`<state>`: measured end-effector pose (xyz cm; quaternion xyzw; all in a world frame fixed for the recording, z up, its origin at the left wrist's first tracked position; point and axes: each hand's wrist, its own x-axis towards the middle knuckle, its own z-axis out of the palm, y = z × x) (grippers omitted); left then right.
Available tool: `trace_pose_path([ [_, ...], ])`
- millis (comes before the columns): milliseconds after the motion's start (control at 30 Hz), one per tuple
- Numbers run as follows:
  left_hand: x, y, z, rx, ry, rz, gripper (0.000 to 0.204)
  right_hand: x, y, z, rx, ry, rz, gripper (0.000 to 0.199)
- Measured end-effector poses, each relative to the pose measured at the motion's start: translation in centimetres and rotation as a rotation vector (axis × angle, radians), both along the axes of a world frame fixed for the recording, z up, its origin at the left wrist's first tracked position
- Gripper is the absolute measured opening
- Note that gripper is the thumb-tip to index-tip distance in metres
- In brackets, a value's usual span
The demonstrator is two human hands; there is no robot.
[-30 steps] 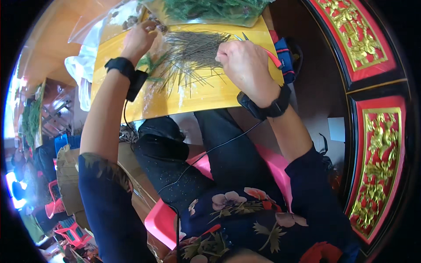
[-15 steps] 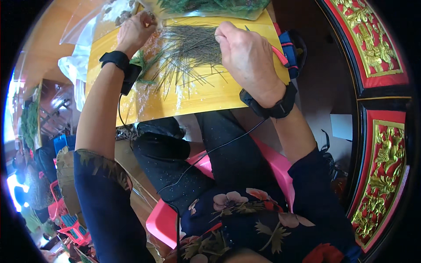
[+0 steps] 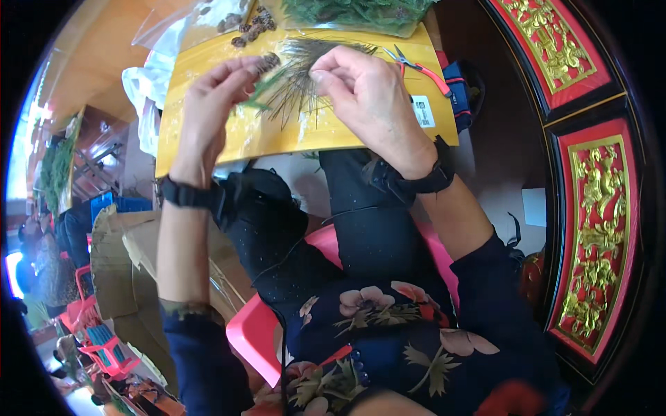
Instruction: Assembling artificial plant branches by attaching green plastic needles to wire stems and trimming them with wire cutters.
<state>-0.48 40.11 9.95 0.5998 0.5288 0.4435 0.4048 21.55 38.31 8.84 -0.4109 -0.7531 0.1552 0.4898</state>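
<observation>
Between the thumb and fingers of my left hand [image 3: 211,104] is a small brown pine cone [image 3: 268,63], raised above the yellow table [image 3: 326,135]. My right hand [image 3: 378,97] is closed in a pinch just right of it, thumb against forefinger; whatever is in that pinch is too fine to make out. Under and between the hands lies a loose pile of thin dark wires [image 3: 298,87]. A green artificial sprig [image 3: 262,93] shows beside my left fingertips. Several more pine cones [image 3: 257,26] rest at the far left of the table.
Pliers with red handles [image 3: 433,78] lie right of the wires, near a white label [image 3: 422,111]. A clear bag of green sprigs [image 3: 357,15] covers the far edge. White plastic bags [image 3: 142,90] hang at the left edge. I sit on a pink stool [image 3: 253,340].
My left hand has come back from the pine cones at the far left, bringing one toward the middle. My right hand has shifted slightly left, still pinched. The view has moved, uncovering the pliers.
</observation>
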Motion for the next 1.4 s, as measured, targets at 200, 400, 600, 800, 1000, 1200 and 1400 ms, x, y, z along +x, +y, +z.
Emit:
trace_pose_path([
  [200,1.3,-12.9,-0.1,-0.158,-0.523,0.069,0.021,-4.3,-7.1,-0.1,-0.191,0.301,0.306,0.01],
  [400,1.4,-22.7,-0.3,-0.041,-0.721,0.121,0.019,-6.4,-16.1,1.7,-0.16,0.212,0.321,0.008],
  [600,0.8,-30.5,-0.5,0.104,-0.758,0.167,0.018,-7.4,-22.7,2.0,-0.047,0.192,0.335,0.009],
  [800,0.1,-36.3,-0.6,0.012,-1.008,0.12,0.019,-6.4,-28.8,2.2,0.025,0.161,0.272,0.009],
  [1000,2.0,-37.4,-0.1,0.064,-0.958,0.239,0.026,-5.8,-30.8,1.1,0.203,0.019,0.176,0.009],
  [1200,2.3,-36.7,-1.6,0.08,-0.892,0.263,0.032,-5.9,-29.7,-0.5,0.234,0.034,0.149,0.007],
  [1400,2.8,-36.6,-2.1,0.177,-0.732,0.332,0.034,-5.6,-29.4,-1.4,0.291,0.026,0.137,0.007],
])
